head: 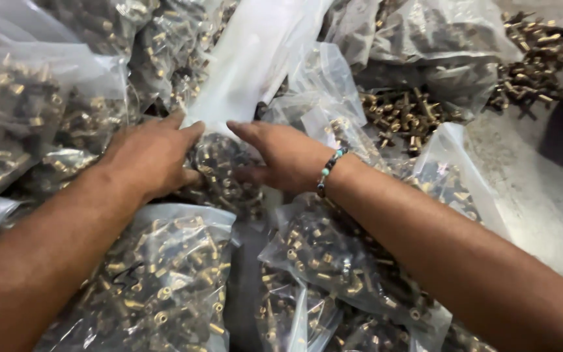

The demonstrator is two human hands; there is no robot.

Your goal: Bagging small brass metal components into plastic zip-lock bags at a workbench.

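Observation:
My left hand (152, 156) and my right hand (283, 156) press from both sides on a clear plastic bag of small brass fittings (221, 171) in the middle of the pile. The fingers of both hands curl around that bag's sides. A beaded bracelet (329, 168) sits on my right wrist. Just above the hands, the bag's clear plastic top (249, 58) stands up loose.
Many more clear bags of brass fittings surround the hands, such as one at the front left (164, 280) and one at the front right (333, 261). Loose brass fittings (405, 114) lie at the back right. A grey surface (542, 208) lies on the right.

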